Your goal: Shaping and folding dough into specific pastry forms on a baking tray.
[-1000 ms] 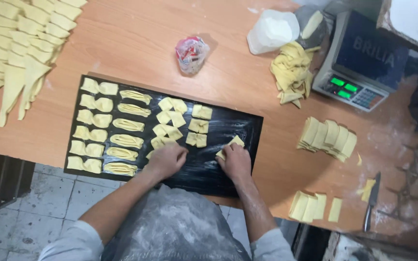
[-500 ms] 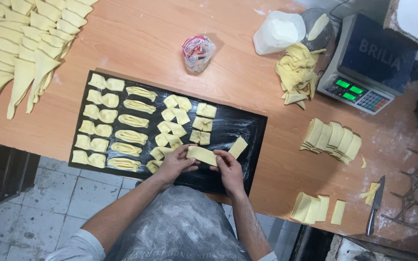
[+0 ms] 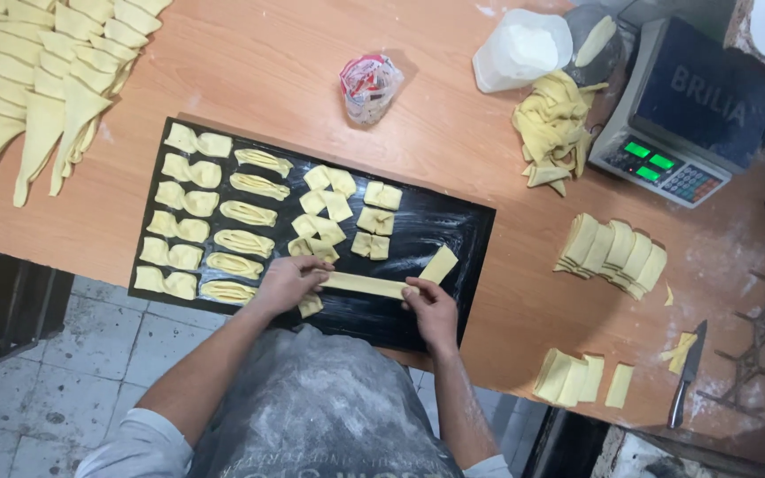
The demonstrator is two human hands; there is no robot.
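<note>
A black baking tray (image 3: 453, 274) lies on the wooden table, filled at its left with several folded and twisted pale dough pieces (image 3: 223, 212). Over the tray's near edge my left hand (image 3: 287, 281) and my right hand (image 3: 428, 305) pinch the two ends of a flat rectangular dough strip (image 3: 363, 285), stretched level between them. A second loose dough strip (image 3: 440, 264) rests slanted on the tray just beyond my right hand. A small folded piece (image 3: 310, 306) sits under my left hand.
Cut dough triangles (image 3: 37, 88) cover the table's far left. A crumpled plastic bag (image 3: 369, 84), a flour tub (image 3: 524, 49), a scrap pile (image 3: 552, 124) and a digital scale (image 3: 683, 115) stand at the back. Stacked dough rectangles (image 3: 613, 252), more strips (image 3: 577, 376) and a knife (image 3: 688, 372) lie right.
My hands moved from separate spots on the tray to a single dough strip, lifted it and pulled it out long between them. The other strip stayed on the tray.
</note>
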